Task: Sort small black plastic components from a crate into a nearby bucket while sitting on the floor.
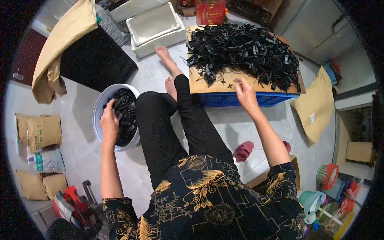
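My left hand is over the near side of a white bucket, which holds many small black plastic parts. Its fingers are loosely bent and a little apart, and nothing shows between them. My right hand reaches to the near edge of a cardboard sheet. Its fingers are drawn together; whatever they hold is hidden. A few loose black bits lie just left of its fingertips. Beyond them, a big heap of black plastic parts with thin stems covers most of the sheet.
Under the cardboard stands a blue crate. White foam boxes are at the back, with a black box to their left. Packed sacks line the left side. A maroon slipper lies near my right forearm.
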Tool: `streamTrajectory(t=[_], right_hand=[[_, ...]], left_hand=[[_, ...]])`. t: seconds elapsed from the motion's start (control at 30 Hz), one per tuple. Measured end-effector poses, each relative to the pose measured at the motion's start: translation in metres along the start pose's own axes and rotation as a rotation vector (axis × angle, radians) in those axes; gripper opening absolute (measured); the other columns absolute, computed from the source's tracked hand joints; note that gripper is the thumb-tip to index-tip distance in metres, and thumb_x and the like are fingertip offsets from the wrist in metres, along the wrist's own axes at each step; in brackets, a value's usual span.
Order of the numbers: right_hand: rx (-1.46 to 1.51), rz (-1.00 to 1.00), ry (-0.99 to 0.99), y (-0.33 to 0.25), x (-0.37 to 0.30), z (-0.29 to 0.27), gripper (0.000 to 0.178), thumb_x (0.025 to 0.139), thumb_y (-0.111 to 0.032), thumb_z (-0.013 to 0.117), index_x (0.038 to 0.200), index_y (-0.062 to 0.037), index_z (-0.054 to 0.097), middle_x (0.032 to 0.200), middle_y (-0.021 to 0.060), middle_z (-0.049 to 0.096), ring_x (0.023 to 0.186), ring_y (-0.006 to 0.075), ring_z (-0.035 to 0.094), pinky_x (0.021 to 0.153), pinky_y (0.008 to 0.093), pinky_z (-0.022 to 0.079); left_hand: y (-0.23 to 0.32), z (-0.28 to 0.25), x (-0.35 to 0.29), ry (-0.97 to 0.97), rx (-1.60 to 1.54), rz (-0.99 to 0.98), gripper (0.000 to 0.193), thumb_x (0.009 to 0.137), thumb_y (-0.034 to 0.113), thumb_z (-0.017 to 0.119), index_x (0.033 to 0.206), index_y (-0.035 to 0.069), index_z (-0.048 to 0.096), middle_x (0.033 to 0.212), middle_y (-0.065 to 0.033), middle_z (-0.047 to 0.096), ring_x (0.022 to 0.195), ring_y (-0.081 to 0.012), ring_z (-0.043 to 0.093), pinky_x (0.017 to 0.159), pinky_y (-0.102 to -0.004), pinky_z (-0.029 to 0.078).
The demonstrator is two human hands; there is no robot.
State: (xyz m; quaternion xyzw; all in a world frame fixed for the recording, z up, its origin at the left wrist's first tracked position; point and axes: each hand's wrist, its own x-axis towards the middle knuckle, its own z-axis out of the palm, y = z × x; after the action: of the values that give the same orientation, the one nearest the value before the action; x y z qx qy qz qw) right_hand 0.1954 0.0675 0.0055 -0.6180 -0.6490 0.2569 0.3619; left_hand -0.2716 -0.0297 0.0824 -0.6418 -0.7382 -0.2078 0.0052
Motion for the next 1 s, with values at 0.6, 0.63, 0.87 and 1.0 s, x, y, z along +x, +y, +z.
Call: streamTrajectory(t=[0.6, 0.63, 0.87, 1.0], right_hand=[[-0.749, -0.432, 0.103, 0.025, 0.079, -0.023, 0.006, 0.082, -0.014, 0.055, 0.085, -0.0111, 0.051, 0.068, 0.0101, 0.059, 0.058, 0.0305, 0.058, 0.048, 0.0401, 0.046], [-0.761, -0.457, 0.083, 0.026, 0.078, -0.026, 0.005, 0.082, -0.013, 0.055, 0.084, -0.0106, 0.051, 0.068, 0.0103, 0.059, 0.058, 0.0305, 0.058, 0.048, 0.0399, 0.046], [-0.574, -0.503, -0.108, -0.007, 0.054, -0.058, 0.008, 0.082, -0.01, 0.057, 0.088, -0.0061, 0.054, 0.067, 0.0148, 0.058, 0.057, 0.0288, 0.058, 0.05, 0.0363, 0.045], [0.013, -0.28, -0.233, -0.063, -0.002, -0.047, 0.011, 0.081, -0.007, 0.059, 0.09, 0.0002, 0.058, 0.06, 0.0065, 0.051, 0.055, 0.0108, 0.047, 0.051, 0.0272, 0.04]], left_hand=[[0.07, 0.024, 0.028, 0.145, -0.246, 0.197, 0.03, 0.079, 0.0, 0.056, 0.108, 0.001, 0.054, 0.11, -0.0183, 0.054, 0.104, -0.0335, 0.052, 0.091, -0.0391, 0.041], [0.087, 0.022, 0.028, 0.138, -0.324, 0.208, 0.026, 0.079, -0.001, 0.056, 0.105, 0.0, 0.056, 0.108, -0.0185, 0.055, 0.102, -0.0327, 0.053, 0.09, -0.0386, 0.041], [0.18, 0.047, 0.003, -0.464, -1.242, -0.02, 0.037, 0.084, 0.006, 0.057, 0.119, 0.0, 0.047, 0.106, -0.0126, 0.058, 0.085, -0.0144, 0.06, 0.07, -0.0251, 0.048], [0.221, 0.06, -0.006, -0.866, -1.604, -0.246, 0.076, 0.082, 0.014, 0.064, 0.139, 0.003, 0.017, 0.12, -0.017, 0.049, 0.082, -0.0174, 0.062, 0.065, -0.0247, 0.048]])
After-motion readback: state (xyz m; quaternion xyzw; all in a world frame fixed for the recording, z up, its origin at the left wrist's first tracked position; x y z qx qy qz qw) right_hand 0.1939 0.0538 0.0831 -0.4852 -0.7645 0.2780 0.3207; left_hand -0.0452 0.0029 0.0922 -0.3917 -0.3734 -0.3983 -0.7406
